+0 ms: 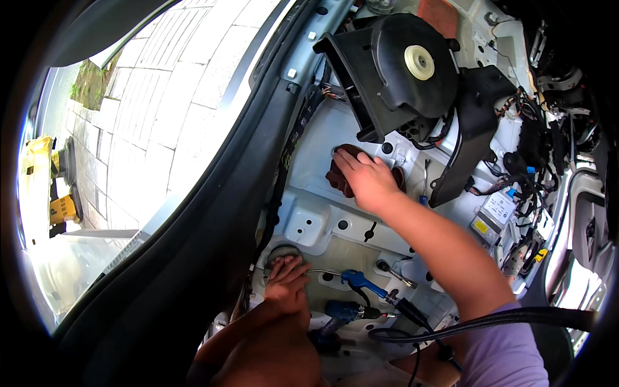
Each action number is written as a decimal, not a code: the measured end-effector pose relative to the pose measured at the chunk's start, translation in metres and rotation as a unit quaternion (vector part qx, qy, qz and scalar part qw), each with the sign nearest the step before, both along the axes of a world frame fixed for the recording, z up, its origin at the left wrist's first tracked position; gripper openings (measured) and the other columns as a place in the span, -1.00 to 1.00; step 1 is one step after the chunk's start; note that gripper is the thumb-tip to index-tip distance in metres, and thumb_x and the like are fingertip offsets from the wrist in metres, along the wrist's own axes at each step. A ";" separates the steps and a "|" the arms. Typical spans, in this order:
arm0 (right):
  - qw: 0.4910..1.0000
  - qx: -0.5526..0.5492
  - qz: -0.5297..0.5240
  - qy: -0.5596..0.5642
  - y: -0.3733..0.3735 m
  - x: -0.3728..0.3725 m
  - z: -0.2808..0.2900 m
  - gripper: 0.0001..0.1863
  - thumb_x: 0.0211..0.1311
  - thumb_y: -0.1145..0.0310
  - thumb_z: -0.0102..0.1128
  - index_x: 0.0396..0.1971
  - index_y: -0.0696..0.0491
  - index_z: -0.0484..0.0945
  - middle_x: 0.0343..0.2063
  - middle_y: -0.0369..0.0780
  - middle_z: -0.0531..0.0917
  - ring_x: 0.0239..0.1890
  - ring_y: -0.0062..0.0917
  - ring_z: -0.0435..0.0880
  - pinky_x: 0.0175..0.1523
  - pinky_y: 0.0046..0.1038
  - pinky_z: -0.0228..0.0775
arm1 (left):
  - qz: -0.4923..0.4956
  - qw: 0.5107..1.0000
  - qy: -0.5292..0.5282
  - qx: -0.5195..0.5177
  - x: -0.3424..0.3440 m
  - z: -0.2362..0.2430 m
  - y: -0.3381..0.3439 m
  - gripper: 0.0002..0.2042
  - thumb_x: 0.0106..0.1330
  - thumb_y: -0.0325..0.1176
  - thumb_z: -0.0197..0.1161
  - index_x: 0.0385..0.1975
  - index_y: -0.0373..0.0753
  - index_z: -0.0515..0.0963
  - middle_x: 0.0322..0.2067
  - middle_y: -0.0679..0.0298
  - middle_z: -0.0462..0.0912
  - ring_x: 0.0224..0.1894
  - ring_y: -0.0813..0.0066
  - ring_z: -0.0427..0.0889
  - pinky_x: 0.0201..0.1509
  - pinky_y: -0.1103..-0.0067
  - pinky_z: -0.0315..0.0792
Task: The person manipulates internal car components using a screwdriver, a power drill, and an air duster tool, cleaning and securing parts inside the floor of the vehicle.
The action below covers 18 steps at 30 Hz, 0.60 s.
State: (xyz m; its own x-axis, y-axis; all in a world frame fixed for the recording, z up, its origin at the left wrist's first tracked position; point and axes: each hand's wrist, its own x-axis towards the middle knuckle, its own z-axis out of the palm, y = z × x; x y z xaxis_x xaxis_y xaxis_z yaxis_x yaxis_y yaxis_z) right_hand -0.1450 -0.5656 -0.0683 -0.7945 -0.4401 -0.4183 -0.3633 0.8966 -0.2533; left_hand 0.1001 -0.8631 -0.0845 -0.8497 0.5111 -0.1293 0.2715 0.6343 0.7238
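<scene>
Black hose (pixel 541 315) foremost; brown cloth (pixel 338 181) lies under the right grip (pixel 369 182), fingers outstretched, slightly apart.

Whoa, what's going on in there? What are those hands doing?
A person has both hands down over the bare metal floor of a car. The right hand is spread on a dark brown cloth, against the metal. The left hand rests by a round part. Near it lie a blue nozzle tool and a blue-and-black drill. Beyond the cloth sits a big black housing with a pale round centre.
</scene>
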 end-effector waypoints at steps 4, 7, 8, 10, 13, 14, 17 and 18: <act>0.998 -0.059 0.005 0.002 -0.004 0.002 -0.005 -0.16 0.15 0.40 0.39 0.49 -0.01 0.34 0.54 -0.29 0.38 0.35 -0.34 0.50 0.33 -0.18 0.40 | -0.003 1.000 -0.003 -0.013 -0.003 0.004 0.000 -0.75 0.05 -0.39 0.23 -0.28 -0.13 0.76 0.27 0.25 0.69 0.48 0.16 0.49 0.59 0.06 0.19; 0.998 -0.050 0.050 -0.001 0.011 -0.004 -0.004 -0.16 0.14 0.39 0.39 0.50 0.01 0.35 0.54 -0.29 0.38 0.34 -0.34 0.51 0.39 -0.16 0.37 | -0.001 1.000 -0.007 -0.003 -0.001 -0.002 -0.002 -0.75 0.05 -0.39 0.23 -0.27 -0.13 0.76 0.27 0.26 0.68 0.49 0.15 0.48 0.59 0.05 0.19; 0.998 -0.032 0.049 0.012 0.012 -0.006 -0.008 -0.13 0.12 0.39 0.40 0.51 0.00 0.33 0.55 -0.28 0.37 0.34 -0.32 0.51 0.40 -0.14 0.37 | -0.002 1.000 -0.010 0.003 -0.002 -0.003 -0.003 -0.75 0.05 -0.39 0.23 -0.27 -0.13 0.76 0.27 0.26 0.68 0.49 0.15 0.48 0.59 0.04 0.19; 0.999 -0.013 0.030 0.027 0.006 -0.002 -0.010 -0.08 0.07 0.43 0.43 0.53 -0.02 0.32 0.58 -0.30 0.34 0.36 -0.33 0.51 0.44 -0.12 0.35 | -0.001 1.000 -0.015 0.001 0.001 0.001 0.000 -0.75 0.05 -0.39 0.24 -0.27 -0.14 0.76 0.28 0.26 0.68 0.49 0.15 0.47 0.59 0.04 0.18; 1.000 -0.020 -0.004 0.007 -0.006 0.001 -0.002 -0.06 0.05 0.48 0.43 0.53 -0.05 0.32 0.57 -0.31 0.36 0.36 -0.37 0.50 0.40 -0.16 0.36 | 0.000 1.000 -0.008 -0.012 -0.001 -0.001 0.000 -0.75 0.05 -0.40 0.24 -0.27 -0.14 0.77 0.28 0.26 0.68 0.49 0.15 0.47 0.60 0.03 0.17; 0.997 -0.078 0.008 -0.018 0.003 0.000 -0.005 -0.04 0.03 0.54 0.42 0.54 -0.07 0.31 0.56 -0.31 0.38 0.37 -0.35 0.49 0.39 -0.15 0.36 | 0.005 1.000 -0.011 -0.011 0.004 0.000 0.000 -0.75 0.06 -0.40 0.24 -0.27 -0.14 0.77 0.28 0.26 0.68 0.49 0.15 0.47 0.60 0.03 0.17; 0.997 -0.043 0.053 -0.045 0.019 -0.019 0.000 -0.04 0.03 0.57 0.39 0.54 -0.06 0.31 0.55 -0.29 0.38 0.38 -0.27 0.48 0.42 -0.11 0.34 | 0.003 1.000 -0.013 -0.003 0.002 -0.001 -0.003 -0.74 0.06 -0.40 0.24 -0.26 -0.14 0.77 0.30 0.27 0.66 0.50 0.16 0.45 0.60 0.02 0.17; 0.998 -0.041 0.042 -0.019 0.017 -0.017 -0.002 -0.04 0.05 0.57 0.38 0.55 -0.06 0.31 0.55 -0.30 0.39 0.37 -0.27 0.48 0.42 -0.13 0.35 | 0.000 1.000 -0.016 0.002 0.002 0.000 -0.001 -0.74 0.06 -0.40 0.24 -0.25 -0.14 0.77 0.31 0.28 0.65 0.51 0.16 0.44 0.61 0.02 0.17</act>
State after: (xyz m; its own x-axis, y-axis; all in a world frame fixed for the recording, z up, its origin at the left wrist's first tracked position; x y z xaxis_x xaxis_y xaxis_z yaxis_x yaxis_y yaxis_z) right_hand -0.1620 -0.5491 -0.0702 -0.7377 -0.5382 -0.4076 -0.4252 0.8393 -0.3387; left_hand 0.1024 -0.8644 -0.0844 -0.8455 0.5114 -0.1536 0.2481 0.6310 0.7350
